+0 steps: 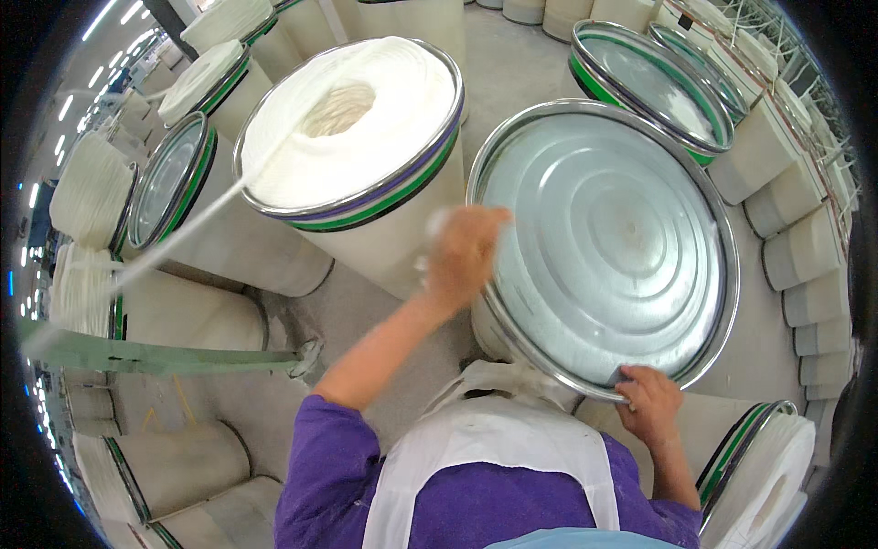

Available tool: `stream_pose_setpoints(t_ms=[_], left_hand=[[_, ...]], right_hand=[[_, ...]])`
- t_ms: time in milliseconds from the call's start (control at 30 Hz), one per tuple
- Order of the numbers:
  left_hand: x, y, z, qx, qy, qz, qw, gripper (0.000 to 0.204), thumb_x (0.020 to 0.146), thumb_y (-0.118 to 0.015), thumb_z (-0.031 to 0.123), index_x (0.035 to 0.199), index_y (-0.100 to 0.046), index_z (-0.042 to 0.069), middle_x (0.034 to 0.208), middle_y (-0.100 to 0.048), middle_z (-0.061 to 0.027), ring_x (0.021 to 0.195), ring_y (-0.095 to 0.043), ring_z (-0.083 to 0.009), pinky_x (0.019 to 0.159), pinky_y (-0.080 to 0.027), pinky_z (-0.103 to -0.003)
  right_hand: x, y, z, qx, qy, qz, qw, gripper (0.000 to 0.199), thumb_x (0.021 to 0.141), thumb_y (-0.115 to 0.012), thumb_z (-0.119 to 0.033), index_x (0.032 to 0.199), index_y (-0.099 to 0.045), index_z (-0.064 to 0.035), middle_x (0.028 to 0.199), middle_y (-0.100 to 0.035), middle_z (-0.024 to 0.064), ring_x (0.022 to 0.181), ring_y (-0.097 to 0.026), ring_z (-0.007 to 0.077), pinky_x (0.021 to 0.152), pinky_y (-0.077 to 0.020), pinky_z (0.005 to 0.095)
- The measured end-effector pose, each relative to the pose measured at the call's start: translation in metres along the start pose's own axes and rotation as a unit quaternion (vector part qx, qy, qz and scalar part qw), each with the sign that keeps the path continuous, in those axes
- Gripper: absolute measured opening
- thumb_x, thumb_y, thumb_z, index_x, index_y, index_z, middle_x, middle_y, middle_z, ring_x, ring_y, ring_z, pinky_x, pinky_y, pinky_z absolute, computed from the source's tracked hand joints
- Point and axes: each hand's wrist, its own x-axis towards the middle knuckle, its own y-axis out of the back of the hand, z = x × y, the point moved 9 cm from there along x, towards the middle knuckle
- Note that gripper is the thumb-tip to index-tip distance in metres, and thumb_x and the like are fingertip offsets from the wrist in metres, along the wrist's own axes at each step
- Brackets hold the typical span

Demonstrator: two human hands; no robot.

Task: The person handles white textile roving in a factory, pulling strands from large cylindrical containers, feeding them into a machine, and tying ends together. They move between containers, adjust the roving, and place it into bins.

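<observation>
A large round can (608,238) with a grey metal disc inside its shiny rim stands in front of me. My right hand (651,403) is closed over the near edge of that rim, fingers on the inside. Next to the rim's left side, my left hand (466,256) is curled and slightly blurred by motion. Bits of white fibre (438,222) stick out beside its knuckles. Left of it stands a cream can (384,242) full of coiled white sliver (402,91). From this coil a strand of sliver (201,212) runs off to the lower left.
A green bar (183,352) juts in from the left, near knee-high cans. Cans with metal discs (169,178) (654,82) stand at left and back right. Another can of coiled sliver (768,485) is close at my right. Rows of cans (791,256) line the right side.
</observation>
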Motion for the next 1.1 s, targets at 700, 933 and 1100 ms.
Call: stream_pose_setpoints(t_ms=[700, 933, 1100], left_hand=[[0.156, -0.111, -0.205, 0.426, 0.093, -0.088, 0.895, 0.012, 0.079, -0.059, 0.009, 0.091, -0.059, 0.008, 0.099, -0.053, -0.0079, 0.097, -0.056, -0.0242, 0.069, -0.054, -0.036], [0.181, -0.138, -0.281, 0.495, 0.243, -0.088, 0.830, 0.014, 0.085, -0.056, 0.009, 0.097, -0.062, 0.008, 0.102, -0.056, -0.0140, 0.095, -0.060, -0.0260, 0.070, -0.055, -0.034], [0.194, -0.156, -0.285, 0.553, 0.218, -0.042, 0.803, 0.013, 0.090, -0.049, 0.013, 0.098, -0.059, 0.007, 0.088, -0.063, -0.0144, 0.081, -0.065, -0.0275, 0.061, -0.053, -0.040]], right_hand=[[0.140, 0.001, 0.210, -0.185, -0.042, 0.022, 0.982, 0.039, 0.063, -0.079, -0.011, 0.096, -0.057, -0.0117, 0.096, -0.061, 0.0061, 0.092, -0.057, 0.0273, 0.087, -0.0422, 0.0408], [0.237, -0.048, 0.262, -0.059, -0.076, 0.062, 0.993, 0.032, 0.062, -0.081, -0.023, 0.087, -0.064, -0.0119, 0.090, -0.062, 0.0048, 0.090, -0.058, 0.0269, 0.086, -0.0400, 0.0437], [0.292, -0.024, 0.346, -0.039, 0.037, 0.107, 0.993, 0.038, 0.058, -0.083, -0.019, 0.090, -0.063, -0.0107, 0.087, -0.061, 0.0048, 0.087, -0.056, 0.0276, 0.081, -0.0388, 0.0402]])
